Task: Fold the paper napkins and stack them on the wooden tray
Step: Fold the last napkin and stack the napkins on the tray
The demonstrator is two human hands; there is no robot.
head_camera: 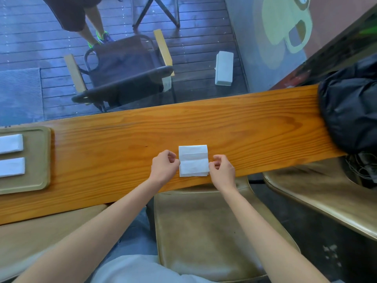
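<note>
The napkin (193,160) lay flat between both hands, creases running side to side; the left hand (164,167) and right hand (222,170) apparently pinched its opposite side edges.

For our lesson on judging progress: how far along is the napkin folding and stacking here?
Done: two folded napkin stacks, far and near, lie on the wooden tray. In hand: a white napkin lies partly folded on the wooden counter, the left hand and right hand pinching its side edges. Left: finishing this fold and moving it to the tray.
</note>
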